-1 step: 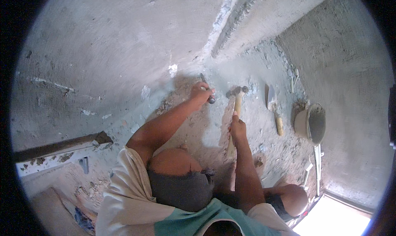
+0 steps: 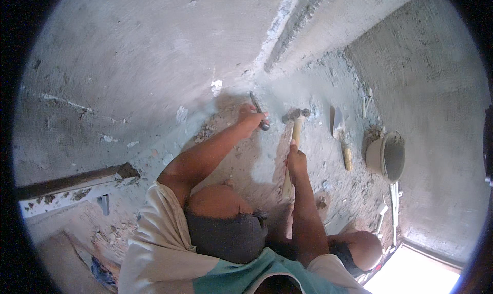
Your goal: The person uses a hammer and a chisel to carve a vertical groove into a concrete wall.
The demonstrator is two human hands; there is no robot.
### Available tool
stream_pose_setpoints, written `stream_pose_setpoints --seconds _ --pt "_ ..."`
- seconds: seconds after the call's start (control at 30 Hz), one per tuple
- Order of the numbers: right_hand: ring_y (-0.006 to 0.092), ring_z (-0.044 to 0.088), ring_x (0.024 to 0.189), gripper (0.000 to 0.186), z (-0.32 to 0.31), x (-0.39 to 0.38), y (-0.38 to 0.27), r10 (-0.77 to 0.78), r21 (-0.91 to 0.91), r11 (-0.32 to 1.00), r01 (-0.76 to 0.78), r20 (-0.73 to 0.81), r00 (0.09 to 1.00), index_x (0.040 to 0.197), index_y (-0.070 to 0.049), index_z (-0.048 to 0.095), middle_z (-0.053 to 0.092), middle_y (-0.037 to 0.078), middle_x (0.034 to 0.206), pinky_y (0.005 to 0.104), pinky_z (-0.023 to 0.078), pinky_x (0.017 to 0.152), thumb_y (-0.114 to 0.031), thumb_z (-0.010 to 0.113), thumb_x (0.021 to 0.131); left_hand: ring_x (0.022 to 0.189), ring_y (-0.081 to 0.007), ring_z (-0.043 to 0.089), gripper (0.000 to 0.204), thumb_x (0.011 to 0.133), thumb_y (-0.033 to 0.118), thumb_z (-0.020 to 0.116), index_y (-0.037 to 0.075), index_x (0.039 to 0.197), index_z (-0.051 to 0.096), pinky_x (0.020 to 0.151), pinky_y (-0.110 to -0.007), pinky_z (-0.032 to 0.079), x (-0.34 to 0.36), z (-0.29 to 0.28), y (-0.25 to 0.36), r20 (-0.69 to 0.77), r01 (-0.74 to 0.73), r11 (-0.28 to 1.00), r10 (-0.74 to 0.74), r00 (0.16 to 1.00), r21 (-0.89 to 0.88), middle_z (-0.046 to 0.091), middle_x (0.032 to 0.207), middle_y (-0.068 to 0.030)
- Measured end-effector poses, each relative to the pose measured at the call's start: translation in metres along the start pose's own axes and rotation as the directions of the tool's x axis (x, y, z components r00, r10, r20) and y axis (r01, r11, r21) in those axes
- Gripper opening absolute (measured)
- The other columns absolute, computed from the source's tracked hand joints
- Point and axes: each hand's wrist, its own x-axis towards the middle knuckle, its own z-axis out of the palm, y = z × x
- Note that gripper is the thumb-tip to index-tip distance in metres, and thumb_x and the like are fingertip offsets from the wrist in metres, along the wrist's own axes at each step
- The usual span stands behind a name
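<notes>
My left hand (image 2: 249, 118) is closed around a dark metal chisel (image 2: 254, 99), its narrow end pointing toward the base of the rough grey wall (image 2: 144, 47). My right hand (image 2: 296, 161) grips the pale wooden handle of a hammer (image 2: 302, 114); the dark metal head is a short way right of the chisel, over the dusty, rubble-strewn floor (image 2: 323, 186). A trowel (image 2: 338, 123) with a wooden handle lies to the right of the hammer. Both of my forearms reach up from the lower edge, past my bent knees.
A grey bucket (image 2: 377, 155) stands by the right wall (image 2: 431, 104), with white pipes (image 2: 394, 206) below it. A pale, debris-marked ledge (image 2: 67, 197) runs along the left. A chipped groove (image 2: 282, 29) climbs the wall ahead. A bright opening (image 2: 416, 268) is at lower right.
My left fingers and the chisel have shifted very slightly; otherwise the view is nearly the same.
</notes>
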Motion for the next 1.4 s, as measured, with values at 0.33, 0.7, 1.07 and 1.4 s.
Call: stream_pose_setpoints --seconds 0.33,0.7,1.07,1.4 --pt "0.0165 0.044 0.042 0.055 -0.001 0.009 0.004 -0.015 -0.084 0.996 0.015 0.002 1.0 0.079 0.0 0.052 0.046 0.005 0.058 0.0313 0.039 0.038 -0.053 0.042 0.09 0.087 -0.021 0.061 0.014 0.087 0.014 0.059 0.001 0.092 0.057 0.079 -0.036 0.051 0.002 0.034 0.006 0.337 0.092 0.869 0.09 0.937 -0.487 0.061 0.091 -0.0086" --pt "0.0159 0.045 0.04 0.05 0.001 -0.011 -0.01 0.01 -0.003 1.0 -0.01 0.009 1.0 0.078 -0.003 0.052 0.047 0.004 0.056 0.0302 0.038 0.036 -0.051 0.04 0.091 0.085 -0.0196 0.056 0.014 0.088 0.015 0.058 0.003 0.092 0.052 0.077 -0.033 0.053 0.032 0.04 0.041 0.084 0.028 0.699 0.046 0.995 -0.715 0.057 0.089 -0.0088" --pt "0.0159 0.052 0.05 0.067 -0.043 -0.114 -0.214 -0.836 0.006 0.446 0.895 -0.355 0.418 0.091 -0.004 0.05 0.051 0.005 0.061 0.0276 0.044 0.045 -0.068 0.032 0.085 0.079 -0.0176 0.055 0.017 0.088 0.015 0.058 0.001 0.091 0.048 0.07 -0.029 0.056 0.049 0.054 0.072 -0.11 -0.097 0.454 -0.004 0.994 -0.886 0.053 0.09 -0.0096" --pt "0.0116 0.044 0.042 0.04 0.034 -0.068 -0.096 -0.393 0.037 0.92 0.391 0.064 0.917 0.076 -0.009 0.045 0.045 0.002 0.056 0.0274 0.038 0.037 -0.045 0.043 0.093 0.077 -0.0173 0.057 0.017 0.089 0.017 0.057 0.002 0.091 0.049 0.071 -0.029 0.055 0.085 0.046 0.063 -0.226 -0.288 0.733 0.186 0.956 -0.617 0.057 0.087 -0.0095"
